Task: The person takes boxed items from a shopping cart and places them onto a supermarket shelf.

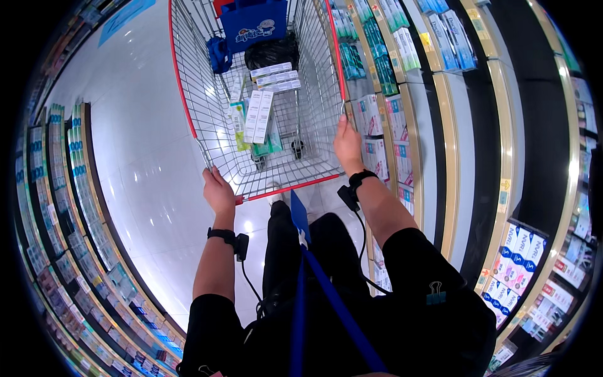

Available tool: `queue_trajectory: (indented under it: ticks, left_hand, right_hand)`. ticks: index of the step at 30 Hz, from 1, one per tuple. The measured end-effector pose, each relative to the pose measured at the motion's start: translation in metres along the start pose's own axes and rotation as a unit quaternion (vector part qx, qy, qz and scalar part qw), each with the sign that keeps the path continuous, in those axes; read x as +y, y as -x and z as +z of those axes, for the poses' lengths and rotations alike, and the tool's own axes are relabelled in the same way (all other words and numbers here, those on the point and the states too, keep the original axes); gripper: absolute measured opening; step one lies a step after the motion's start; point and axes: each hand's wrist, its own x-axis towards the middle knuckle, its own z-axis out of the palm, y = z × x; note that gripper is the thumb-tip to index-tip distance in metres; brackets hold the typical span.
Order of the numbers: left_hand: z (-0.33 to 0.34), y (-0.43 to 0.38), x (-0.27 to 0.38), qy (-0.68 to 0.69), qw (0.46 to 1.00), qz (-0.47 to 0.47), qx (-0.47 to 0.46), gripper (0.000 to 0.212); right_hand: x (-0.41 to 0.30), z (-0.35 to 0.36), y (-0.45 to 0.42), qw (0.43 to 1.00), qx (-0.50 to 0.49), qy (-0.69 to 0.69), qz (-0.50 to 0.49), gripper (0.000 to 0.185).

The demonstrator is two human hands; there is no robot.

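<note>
My left hand (218, 191) grips the metal rim at the near left corner of a wire shopping cart (315, 127) with red edging. On the near right corner, my right hand (347, 142) is closed around the same rim. Two long white boxes (258, 117) lie side by side in the basket, over some green and clear packages (268, 145). Beyond them rests a group of smaller white boxes (279, 79). A black plastic bag (272, 53) and a blue bag (254, 23) with printed writing sit at the cart's far end.
Shelves (445, 160) stocked with toothpaste boxes (445, 42) run close along the right. More stocked shelving (89, 245) stands to the left, across a glossy tiled floor (136, 188). Black-and-white boxes (374, 113) sit on the lower right shelf, beside my right hand.
</note>
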Motion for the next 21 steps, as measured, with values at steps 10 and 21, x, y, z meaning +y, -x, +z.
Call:
queue_trajectory:
  ticks: [10,21]
  left_hand:
    - [0.013,-0.056,0.043,-0.029,0.999,-0.029,0.004,0.031]
    - [-0.008,-0.075,0.113,-0.089,0.965,0.172,0.177,0.050]
  right_hand:
    - [-0.030,0.003,-0.061,1.000,-0.024,0.000,0.014,0.057]
    - [-0.032,0.009,-0.076,0.997,-0.070,0.006,0.009,0.058]
